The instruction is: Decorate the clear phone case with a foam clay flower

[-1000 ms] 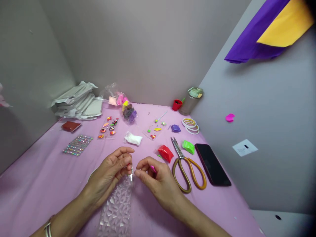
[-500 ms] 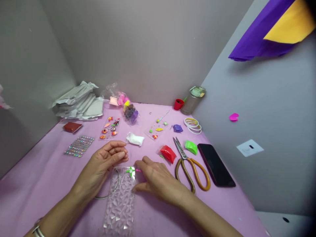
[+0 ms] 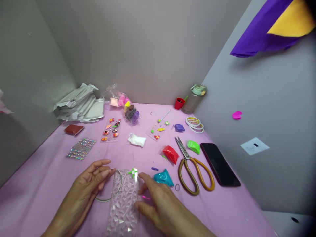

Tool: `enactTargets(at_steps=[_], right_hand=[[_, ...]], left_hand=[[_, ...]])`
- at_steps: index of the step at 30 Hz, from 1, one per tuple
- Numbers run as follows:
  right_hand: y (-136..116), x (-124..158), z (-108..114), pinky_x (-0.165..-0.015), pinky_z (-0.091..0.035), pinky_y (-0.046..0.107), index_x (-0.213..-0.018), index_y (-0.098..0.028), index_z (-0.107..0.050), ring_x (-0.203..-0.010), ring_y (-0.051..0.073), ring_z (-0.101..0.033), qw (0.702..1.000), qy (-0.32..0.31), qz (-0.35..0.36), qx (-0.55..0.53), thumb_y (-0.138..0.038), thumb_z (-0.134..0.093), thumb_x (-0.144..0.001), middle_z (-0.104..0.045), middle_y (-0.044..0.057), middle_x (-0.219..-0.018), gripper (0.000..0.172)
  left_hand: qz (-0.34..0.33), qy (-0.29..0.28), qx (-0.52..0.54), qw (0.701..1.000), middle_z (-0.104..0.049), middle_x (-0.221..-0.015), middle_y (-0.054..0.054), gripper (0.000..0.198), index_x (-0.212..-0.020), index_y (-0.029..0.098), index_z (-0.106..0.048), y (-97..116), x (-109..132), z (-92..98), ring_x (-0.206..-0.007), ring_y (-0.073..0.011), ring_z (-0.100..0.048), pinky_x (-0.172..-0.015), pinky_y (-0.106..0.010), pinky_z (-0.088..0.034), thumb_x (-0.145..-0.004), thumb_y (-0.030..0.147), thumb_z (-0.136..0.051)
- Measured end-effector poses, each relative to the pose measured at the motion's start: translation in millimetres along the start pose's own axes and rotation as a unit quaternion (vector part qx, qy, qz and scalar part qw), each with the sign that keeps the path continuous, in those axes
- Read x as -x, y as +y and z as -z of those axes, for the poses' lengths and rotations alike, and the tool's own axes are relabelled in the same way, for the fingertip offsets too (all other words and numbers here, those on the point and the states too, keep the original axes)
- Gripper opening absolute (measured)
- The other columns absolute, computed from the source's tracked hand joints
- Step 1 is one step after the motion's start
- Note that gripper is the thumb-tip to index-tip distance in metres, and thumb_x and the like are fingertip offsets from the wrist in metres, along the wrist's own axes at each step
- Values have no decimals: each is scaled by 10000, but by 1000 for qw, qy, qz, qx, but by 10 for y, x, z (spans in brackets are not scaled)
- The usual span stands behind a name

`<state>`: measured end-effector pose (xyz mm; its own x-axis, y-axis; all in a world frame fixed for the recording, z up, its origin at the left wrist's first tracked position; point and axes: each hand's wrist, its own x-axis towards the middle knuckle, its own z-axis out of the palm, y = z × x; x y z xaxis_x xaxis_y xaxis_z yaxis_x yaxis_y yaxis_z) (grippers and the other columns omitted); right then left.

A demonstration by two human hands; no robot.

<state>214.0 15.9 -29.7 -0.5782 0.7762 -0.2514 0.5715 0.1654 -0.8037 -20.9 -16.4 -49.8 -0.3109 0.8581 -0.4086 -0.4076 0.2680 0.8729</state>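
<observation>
A clear, faceted phone case (image 3: 123, 204) lies flat in front of me. Near its top right corner sits a green flower with a pale centre (image 3: 133, 172). My left hand (image 3: 89, 187) is at the case's upper left, its thumb and fingers closed together; anything between them is too small to make out. A thin metal ring (image 3: 103, 200) runs from beside that hand across the case's area. Along the right edge of the case, my right hand (image 3: 160, 200) rests with thumb and index finger apart. A thin pink strip (image 3: 146, 197) lies between them.
Right of centre are a teal packet (image 3: 164, 177), a red packet (image 3: 171, 154), scissors (image 3: 189, 168) and a phone (image 3: 219, 164). Sticker sheets (image 3: 111, 130), a white packet (image 3: 137, 140) and a rhinestone sheet (image 3: 81, 148) lie beyond my hands. A bottle (image 3: 195, 98) stands at the back.
My left hand has moved down and left, lower beside the case. My right hand has shifted down and right, bringing the teal packet and pink strip into view.
</observation>
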Motion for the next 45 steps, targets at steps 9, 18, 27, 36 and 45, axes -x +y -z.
enactTargets(at_steps=[9,18,27,36,45], right_hand=[[-33,-175,-333,-681,-422,270,-1115,-129,-606,-713,150,-552,911,59,-94,-397,-243,-713,-661,-642,21,-858,481],[-243,-305,-302,-535,-245,229,-763,-138,-706,-514,67,-388,882,-24,-74,-466,-198,-681,-566,-570,-50,-606,207],[-144,-407,-43,-411,-138,220,-910,-151,-711,-402,38,-236,846,-43,-37,-529,-207,-763,-670,-443,-105,-507,252],[-45,-417,13,-368,-146,196,-881,-159,-702,-354,22,-217,826,-47,-19,-561,-324,-848,-673,-406,-122,-460,303],[-34,-437,-51,-367,-151,194,-866,-150,-709,-339,10,-236,806,-60,-26,-588,-325,-880,-646,-433,-123,-453,330]], left_hand=[[2,25,37,999,-741,-945,3,501,-1147,288,-641,-134,185,-114,-905,-132,-672,-764,-120,-560,-715,412,-861],[-91,47,42,994,-704,-833,45,416,-1006,273,-702,167,122,-97,-797,-122,-675,-748,-139,-585,-654,370,-900],[-202,-84,-85,972,-720,-883,42,268,-1019,323,-715,534,20,-493,-854,-125,-671,-758,-125,-547,-773,339,-823],[-97,-57,-67,991,-744,-892,53,340,-1033,373,-733,266,-74,-319,-843,-112,-692,-744,-90,-548,-720,385,-865],[-159,-23,-126,979,-727,-720,8,382,-959,307,-776,298,-49,-332,-663,-167,-687,-617,-181,-579,-617,417,-904]])
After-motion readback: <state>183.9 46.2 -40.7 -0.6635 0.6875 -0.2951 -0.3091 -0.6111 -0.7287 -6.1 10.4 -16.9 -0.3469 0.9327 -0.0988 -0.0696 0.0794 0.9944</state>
